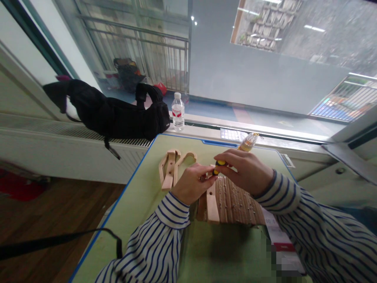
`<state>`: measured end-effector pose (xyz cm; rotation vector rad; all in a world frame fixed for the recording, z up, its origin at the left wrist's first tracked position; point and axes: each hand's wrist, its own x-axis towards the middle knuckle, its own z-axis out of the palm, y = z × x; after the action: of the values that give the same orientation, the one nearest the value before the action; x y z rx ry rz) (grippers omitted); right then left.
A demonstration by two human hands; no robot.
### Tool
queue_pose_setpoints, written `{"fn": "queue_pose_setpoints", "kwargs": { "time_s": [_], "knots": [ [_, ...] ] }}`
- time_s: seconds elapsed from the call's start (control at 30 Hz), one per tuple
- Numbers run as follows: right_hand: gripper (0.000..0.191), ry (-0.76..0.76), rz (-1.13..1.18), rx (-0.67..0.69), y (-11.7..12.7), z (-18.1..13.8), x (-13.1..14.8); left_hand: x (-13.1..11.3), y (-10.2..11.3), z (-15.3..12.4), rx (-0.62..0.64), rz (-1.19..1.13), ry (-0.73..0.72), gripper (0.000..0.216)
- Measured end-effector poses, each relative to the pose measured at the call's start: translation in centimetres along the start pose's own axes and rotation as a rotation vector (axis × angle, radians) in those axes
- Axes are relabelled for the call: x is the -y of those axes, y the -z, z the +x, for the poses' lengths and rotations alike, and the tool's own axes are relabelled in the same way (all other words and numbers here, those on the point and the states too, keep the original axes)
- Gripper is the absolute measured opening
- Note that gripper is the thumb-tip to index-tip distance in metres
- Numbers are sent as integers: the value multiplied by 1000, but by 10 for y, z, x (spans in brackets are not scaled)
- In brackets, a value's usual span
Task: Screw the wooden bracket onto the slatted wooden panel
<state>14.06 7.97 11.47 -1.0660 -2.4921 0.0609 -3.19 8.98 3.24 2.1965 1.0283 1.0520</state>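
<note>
My right hand (244, 171) is closed on the yellow-and-black handle of a small screwdriver (219, 162), its shaft hidden. My left hand (193, 182) meets it at the fingertips in a pinch. Whatever the left fingers hold is hidden. Below them a curved wooden hook piece (212, 208) with a drilled hole lies against a brown ridged block (235, 202). Many small screws or holes dot the block's face. Several similar wooden hooks (169, 171) rest on the table to the left of my left hand.
The pale green table (141, 212) has a blue edge. A clear bottle with yellow inside (249, 141) is beyond my right hand. On the sill stand a water bottle (178, 112) and a black bag (118, 116). Printed boxes or papers (278, 232) lie under my right forearm.
</note>
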Motion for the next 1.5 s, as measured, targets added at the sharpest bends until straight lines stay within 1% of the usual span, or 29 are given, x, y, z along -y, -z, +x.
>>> {"fn": "queue_pose_setpoints", "kwargs": {
  "time_s": [0.23,0.37,0.47,0.6,0.73,0.87,1.17,1.4,1.5],
  "knots": [
    [24,-63,-14,-58,-2,-3,3,-2,1,2,-2,1,-47,10],
    [24,-84,-9,-90,-5,-3,4,-1,1,2,-9,8,-18,17],
    [26,-94,-9,-75,-5,-2,4,-1,0,3,-27,18,8,24],
    [29,-90,4,-34,-4,1,4,-1,-1,2,-44,28,28,18],
    [35,-46,34,21,-2,2,3,0,-2,1,-33,13,45,17],
    [28,-1,50,59,0,2,1,1,-3,0,-29,23,42,18],
    [27,-52,-56,53,-1,4,2,1,-2,0,2,11,-9,12],
    [28,-89,-78,4,-6,1,7,-2,3,0,54,21,-32,12],
    [30,-112,-82,-11,-8,0,9,0,2,-1,41,39,-16,11]
  ]
}}
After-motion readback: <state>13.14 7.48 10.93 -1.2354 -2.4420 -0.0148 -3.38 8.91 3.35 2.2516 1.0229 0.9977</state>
